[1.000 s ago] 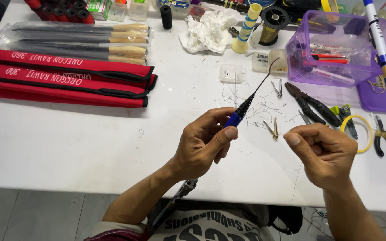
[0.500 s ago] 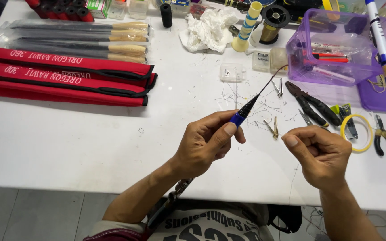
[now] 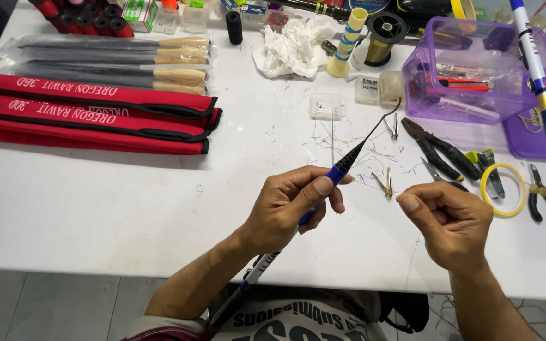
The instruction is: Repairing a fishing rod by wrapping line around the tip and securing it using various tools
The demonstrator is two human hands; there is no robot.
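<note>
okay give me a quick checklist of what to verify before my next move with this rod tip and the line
1. Left hand grips the blue rod section firmly: ok.
2. Thin rod tip is unbent and off the table: ok.
3. Right hand has the line pinched: cannot tell, the line is too fine to see.
4. Black pliers lie within reach: ok.
5. White table near the hands is free of clippings: not ok, offcuts lie scattered.
</note>
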